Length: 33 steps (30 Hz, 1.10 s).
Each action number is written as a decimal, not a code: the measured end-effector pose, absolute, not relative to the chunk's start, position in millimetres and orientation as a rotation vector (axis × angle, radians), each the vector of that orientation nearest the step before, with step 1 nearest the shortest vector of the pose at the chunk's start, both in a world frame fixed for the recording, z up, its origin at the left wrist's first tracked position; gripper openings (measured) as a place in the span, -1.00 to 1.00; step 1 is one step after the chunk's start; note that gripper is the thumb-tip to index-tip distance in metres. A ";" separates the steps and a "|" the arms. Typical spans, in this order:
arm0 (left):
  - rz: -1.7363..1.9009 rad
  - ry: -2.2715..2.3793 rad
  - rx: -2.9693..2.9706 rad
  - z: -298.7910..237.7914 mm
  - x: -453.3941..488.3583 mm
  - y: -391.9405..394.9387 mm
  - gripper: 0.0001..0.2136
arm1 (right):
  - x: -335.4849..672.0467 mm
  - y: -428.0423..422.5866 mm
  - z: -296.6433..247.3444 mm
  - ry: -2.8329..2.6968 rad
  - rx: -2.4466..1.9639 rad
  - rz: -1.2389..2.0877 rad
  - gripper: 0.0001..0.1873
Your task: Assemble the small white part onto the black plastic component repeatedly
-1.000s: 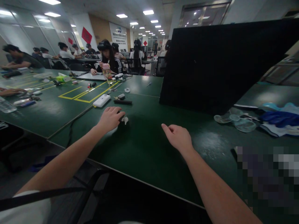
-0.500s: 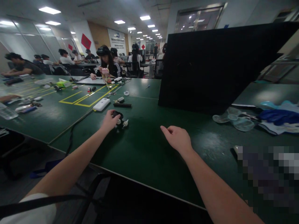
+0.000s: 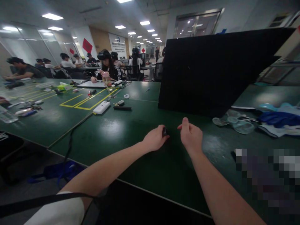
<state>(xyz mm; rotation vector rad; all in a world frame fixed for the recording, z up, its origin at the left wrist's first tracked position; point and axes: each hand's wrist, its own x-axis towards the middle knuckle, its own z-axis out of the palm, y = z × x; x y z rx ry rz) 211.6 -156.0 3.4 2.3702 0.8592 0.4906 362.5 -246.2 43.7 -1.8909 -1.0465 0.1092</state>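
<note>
Over the middle of the green table, my left hand (image 3: pixel 155 138) is closed around a small black object (image 3: pixel 165 132). Only a dark piece of it shows beyond the fingers, so its kind is unclear. A short gap to the right is my right hand (image 3: pixel 191 136), apart from the left, its fingers curled in and its thumb raised. The inside of that hand is hidden, and I cannot make out whether anything is in it.
A tall black panel (image 3: pixel 201 72) stands ahead on the right. Farther left lie a white power bank (image 3: pixel 102 107) and a black bar (image 3: pixel 122 108). Clear plastic pieces (image 3: pixel 241 124) and a blue cloth item (image 3: pixel 280 118) lie right. A person (image 3: pixel 113 68) sits across the table behind a bottle (image 3: pixel 107 82).
My left hand has carried the black object from near the power bank rightward, close to my right hand. The white bits seen on it before are now hidden. My right hand has shifted slightly right, thumb lifting.
</note>
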 end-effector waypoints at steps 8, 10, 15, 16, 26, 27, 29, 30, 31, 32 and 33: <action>0.849 0.706 2.338 10.8 206.0 -153.1 -0.61 | 381.6 -238.3 35.7 -1.085 -2.055 0.114 -0.43; 1.067 0.889 2.243 7.8 184.3 -130.0 -0.60 | 380.5 -238.1 34.5 -1.239 -2.128 0.202 -0.60; 1.031 1.144 1.980 -2.7 139.8 -93.8 -0.56 | 356.9 -239.4 31.9 -1.564 -2.126 0.279 -0.59; 0.998 1.147 1.972 -2.6 136.5 -93.5 -0.55 | 350.7 -238.1 30.5 -1.597 -2.134 0.286 -0.57; 0.682 1.040 2.353 13.2 141.6 -126.2 -0.56 | 336.1 -225.3 24.6 -1.659 -2.073 0.203 -0.74; 0.662 1.021 2.367 13.5 141.6 -127.7 -0.57 | 335.8 -227.1 26.3 -1.668 -1.987 0.172 -0.78; 0.630 0.976 2.382 13.5 141.8 -130.4 -0.57 | 332.5 -230.3 29.6 -1.699 -1.792 0.091 -0.83; 0.618 0.952 2.380 13.4 142.1 -131.6 -0.56 | 329.8 -231.2 30.6 -1.715 -1.710 0.051 -0.85; 0.608 0.925 2.371 13.1 142.6 -132.9 -0.56 | 326.7 -231.5 31.1 -1.734 -1.648 0.022 -0.86; 0.598 0.901 2.354 12.6 143.2 -134.0 -0.55 | 323.8 -231.1 30.7 -1.760 -1.608 0.006 -0.86; 0.589 0.883 2.334 12.0 143.8 -134.9 -0.54 | 321.3 -230.2 29.7 -1.794 -1.587 0.001 -0.86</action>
